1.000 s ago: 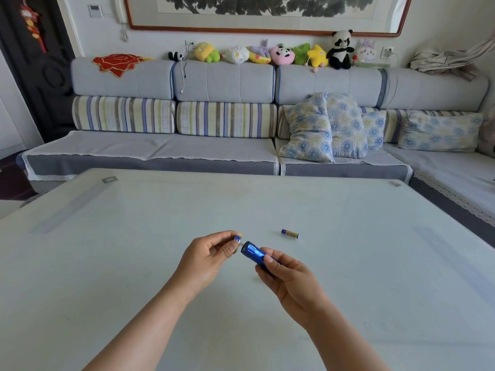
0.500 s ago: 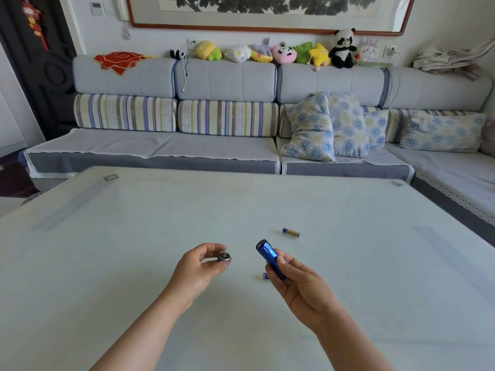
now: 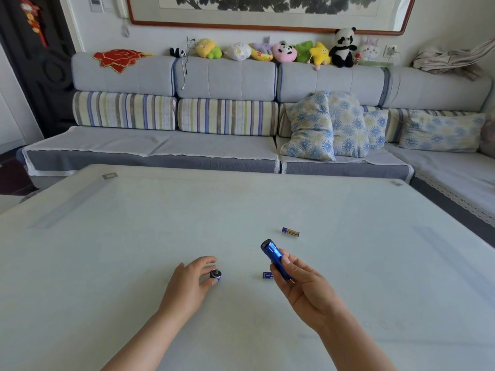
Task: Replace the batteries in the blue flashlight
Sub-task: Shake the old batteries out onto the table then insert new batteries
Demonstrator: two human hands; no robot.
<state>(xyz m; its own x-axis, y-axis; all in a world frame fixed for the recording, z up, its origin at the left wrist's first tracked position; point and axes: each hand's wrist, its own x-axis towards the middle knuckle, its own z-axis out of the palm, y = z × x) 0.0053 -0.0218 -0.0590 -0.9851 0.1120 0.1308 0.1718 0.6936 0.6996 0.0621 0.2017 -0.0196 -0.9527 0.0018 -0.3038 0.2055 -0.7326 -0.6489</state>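
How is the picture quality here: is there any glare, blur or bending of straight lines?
Head view: soft daylight, faint shadows under the hands; the pale table shows a dull sheen, no hard glare; wide-angle bending curves the sofa and picture frame; the blue flashlight and far battery look sharp.

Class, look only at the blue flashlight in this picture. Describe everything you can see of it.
The blue flashlight is a small, shiny cylinder that looks like metal. The right hand holds its lower half in the fingers, above the table, tilted with its dark round end up and away. Its cap is off, at the left hand. The lower end is hidden by fingers.
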